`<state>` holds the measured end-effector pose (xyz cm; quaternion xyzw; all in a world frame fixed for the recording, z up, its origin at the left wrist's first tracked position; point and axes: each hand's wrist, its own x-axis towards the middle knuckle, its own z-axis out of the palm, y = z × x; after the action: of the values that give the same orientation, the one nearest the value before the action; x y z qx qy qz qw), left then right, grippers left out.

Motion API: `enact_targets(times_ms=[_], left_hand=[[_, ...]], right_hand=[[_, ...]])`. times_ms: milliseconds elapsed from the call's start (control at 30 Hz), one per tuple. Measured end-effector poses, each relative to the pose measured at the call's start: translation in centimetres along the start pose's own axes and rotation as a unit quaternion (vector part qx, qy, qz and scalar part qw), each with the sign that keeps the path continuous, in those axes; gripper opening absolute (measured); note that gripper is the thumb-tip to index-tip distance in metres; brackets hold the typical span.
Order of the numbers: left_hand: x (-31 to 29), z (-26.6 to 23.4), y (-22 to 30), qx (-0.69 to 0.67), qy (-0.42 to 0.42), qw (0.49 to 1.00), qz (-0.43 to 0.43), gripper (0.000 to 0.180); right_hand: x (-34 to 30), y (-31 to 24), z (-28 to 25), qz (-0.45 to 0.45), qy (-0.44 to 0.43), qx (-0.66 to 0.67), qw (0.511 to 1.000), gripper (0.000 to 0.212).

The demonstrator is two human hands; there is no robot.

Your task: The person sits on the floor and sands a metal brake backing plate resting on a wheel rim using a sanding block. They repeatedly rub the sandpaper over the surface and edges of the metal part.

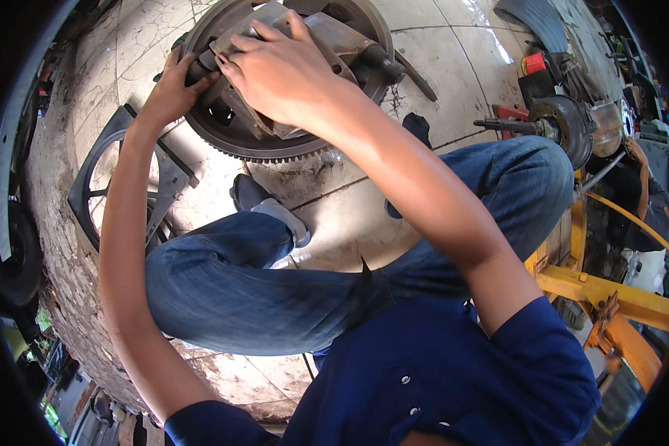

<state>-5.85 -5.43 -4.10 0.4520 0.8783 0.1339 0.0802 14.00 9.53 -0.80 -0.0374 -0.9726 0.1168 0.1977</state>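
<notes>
A large dark flywheel (293, 152) with a toothed rim lies flat on the tiles at the top of the view. Across it sits a heavy grey metal block (333, 39), with a dark round stub (385, 65) sticking out on its right. My right hand (279, 70) rests on top of this block, fingers spread over its upper face. At the block's left end, my left hand (175, 91) has thumb and forefinger round a dark metal cylinder (201, 68). Part of the block is hidden beneath my right hand.
A dark slotted metal frame (97, 160) lies left of my leg. A dark bar (418, 78) is right of the flywheel. Farther right stand a hub assembly (561, 123) and a yellow metal stand (617, 293). Another person's hand (635, 151) holds a bar at the far right.
</notes>
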Motion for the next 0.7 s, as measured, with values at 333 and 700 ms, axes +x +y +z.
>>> enact_targets(times_ms=[333, 700], left_hand=[[0.4, 0.9, 0.1, -0.018, -0.019, 1.000, -0.012, 0.075], [0.3, 0.6, 0.2, 0.007, -0.018, 1.000, -0.014, 0.074]], right_hand=[[-3.6, -0.2, -2.7, -0.008, -0.016, 0.042, 0.999, 0.049], [-4.4, -0.9, -3.0, -0.025, -0.030, 0.014, 0.999, 0.083]])
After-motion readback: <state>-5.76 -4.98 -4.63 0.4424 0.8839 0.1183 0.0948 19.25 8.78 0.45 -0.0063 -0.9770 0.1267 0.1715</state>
